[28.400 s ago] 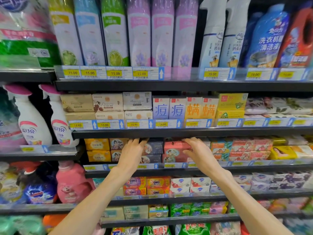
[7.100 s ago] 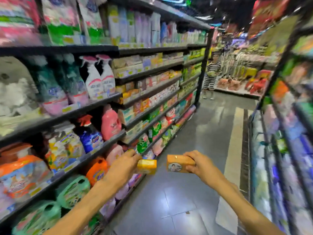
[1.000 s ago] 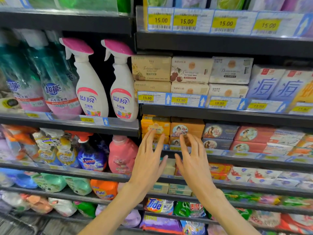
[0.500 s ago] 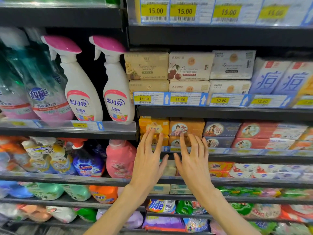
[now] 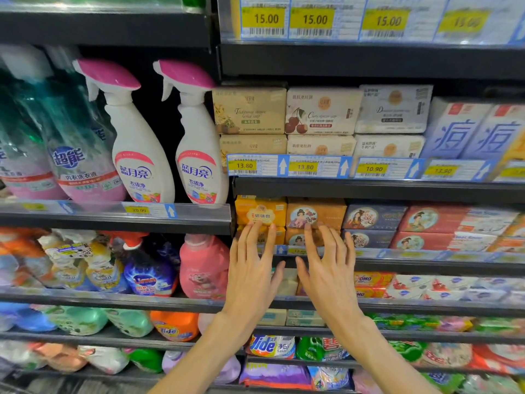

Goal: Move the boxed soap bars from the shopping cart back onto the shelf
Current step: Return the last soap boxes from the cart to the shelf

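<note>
Nearest the camera, the left hand [image 5: 251, 275] and right hand [image 5: 329, 275] are spread flat and empty, side by side, fingertips resting on the fronts of the boxes on the soap shelf [image 5: 397, 258]. On that shelf the yellow soap box [image 5: 260, 211] and orange soap box [image 5: 315, 213] top their stacks, so this looks like a final squaring-up. The cart is out of view; next likely means turning back to it for more.

dark metal store shelving [image 5: 369, 61] in tiers, yellow price tags [image 5: 265, 19] along the edges, white spray bottles [image 5: 136, 143] left, detergent pouches [image 5: 176, 325] lower down
</note>
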{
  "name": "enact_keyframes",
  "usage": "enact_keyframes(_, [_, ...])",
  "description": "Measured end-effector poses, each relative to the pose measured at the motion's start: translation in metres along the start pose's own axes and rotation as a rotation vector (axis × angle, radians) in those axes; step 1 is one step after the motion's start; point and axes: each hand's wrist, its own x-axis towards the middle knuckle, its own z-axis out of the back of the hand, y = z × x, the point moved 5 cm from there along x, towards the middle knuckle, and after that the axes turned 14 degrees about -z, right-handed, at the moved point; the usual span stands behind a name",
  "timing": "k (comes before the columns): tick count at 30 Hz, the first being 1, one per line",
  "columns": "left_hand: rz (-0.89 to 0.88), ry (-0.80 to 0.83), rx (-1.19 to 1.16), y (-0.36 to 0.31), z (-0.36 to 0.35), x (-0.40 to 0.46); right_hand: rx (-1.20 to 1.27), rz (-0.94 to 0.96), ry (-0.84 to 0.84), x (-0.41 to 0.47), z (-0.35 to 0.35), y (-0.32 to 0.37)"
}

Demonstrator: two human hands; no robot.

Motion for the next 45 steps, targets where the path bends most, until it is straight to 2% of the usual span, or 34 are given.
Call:
enact_keyframes(12, [-0.012, -0.022, -0.033, 0.001, 0.002, -0.001, 0.029, 0.009, 0.028, -0.003, -0.001, -0.003])
enact_keyframes(16, [-0.012, -0.052, -0.060, 0.001, 0.001, -0.009, 0.111, -0.010, 0.005, -0.013, 0.004, -0.005])
enact_keyframes(23, [-0.025, 0.001, 0.002, 0.005, -0.007, -0.018, 0.074, -0.012, 0.090, -0.024, -0.006, -0.008])
enact_keyframes(34, [0.018, 0.027, -0.014, 0.002, -0.001, -0.012, 0.086, -0.050, 0.126, -0.019, -0.004, -0.005])
enact_keyframes(37, [-0.005, -0.045, -0.060, 0.001, 0.013, -0.012, 0.203, -0.038, 0.064, -0.014, 0.014, -0.004])
enact_keyframes(40, [-0.101, -0.183, -0.117, -0.004, 0.035, -0.002, 0.287, 0.025, -0.017, 0.004, 0.036, -0.002])
enact_keyframes(45, [-0.258, -0.298, -0.114, -0.024, 0.068, 0.036, 0.233, 0.036, -0.100, 0.048, 0.051, -0.013])
